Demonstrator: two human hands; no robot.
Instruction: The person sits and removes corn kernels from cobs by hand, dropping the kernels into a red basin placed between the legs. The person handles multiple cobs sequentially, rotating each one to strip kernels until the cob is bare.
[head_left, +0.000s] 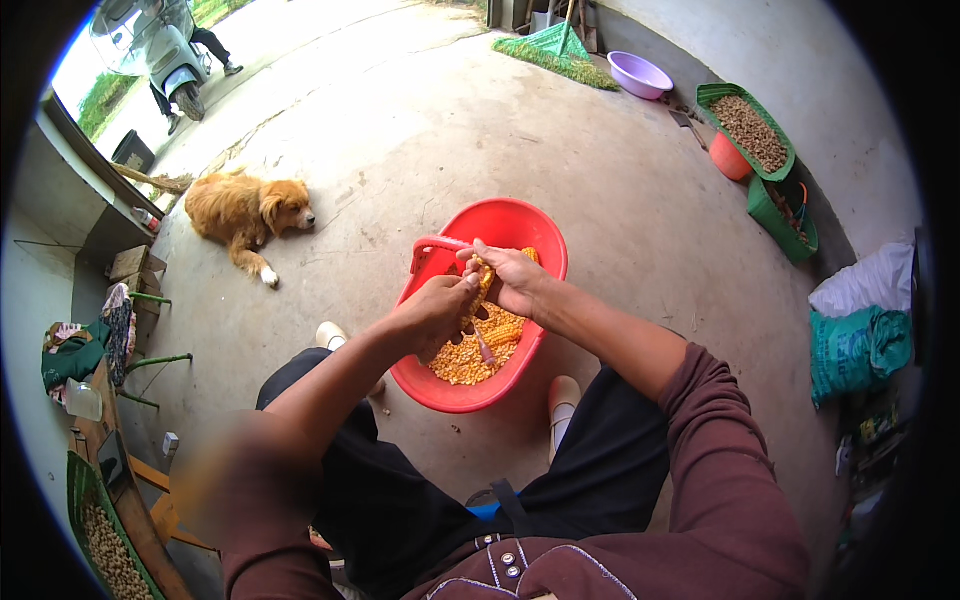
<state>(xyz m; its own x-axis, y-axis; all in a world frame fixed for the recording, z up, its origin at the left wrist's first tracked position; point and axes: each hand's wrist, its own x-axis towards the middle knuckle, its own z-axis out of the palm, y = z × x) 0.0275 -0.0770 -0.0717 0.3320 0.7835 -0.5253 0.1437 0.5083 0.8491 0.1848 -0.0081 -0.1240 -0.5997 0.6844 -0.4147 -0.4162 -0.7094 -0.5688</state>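
An ear of yellow corn (484, 283) is held between my left hand (441, 309) and my right hand (517, 279), above a red plastic tub (420, 388). Both hands have their fingers closed around it and hide part of it. Loose corn kernels (461, 364) cover the near part of the tub's bottom. Among them lies another yellow ear (502, 332), and the tip of one more (531, 254) shows beyond my right hand. A pointed tool with a reddish handle (486, 351) hangs or lies below my left hand; which one, I cannot tell. A red perforated plastic piece (439, 243) sits at the tub's left rim.
A brown dog (240, 210) lies on the floor at left. A person sits on a scooter (169, 60) outside. Along the right wall are a purple basin (640, 75), green containers (750, 131) of peanuts and sacks (859, 349). A wooden bench (124, 480) stands at lower left.
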